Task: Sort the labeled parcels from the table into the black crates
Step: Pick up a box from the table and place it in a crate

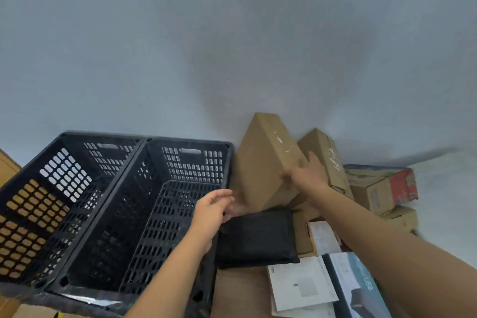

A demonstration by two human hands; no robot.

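Two black perforated crates stand side by side at the left, the left crate [55, 190] and the right crate [165, 204]. A large brown cardboard parcel [263, 162] leans tilted against the wall just right of the crates. My right hand [305, 174] grips its right lower edge, thumb on the front face. My left hand [213, 210] hovers by the right crate's rim with fingers loosely curled, holding nothing, close to the parcel's lower left corner. A flat black pouch [255, 237] lies below the parcel.
A second brown box [327, 157] leans behind my right hand. More cartons [379, 188] are piled at the right. White labelled envelopes [299, 286] and a blue printed box [358, 289] lie on the wooden table [237, 294] at the lower right. A pale wall rises behind.
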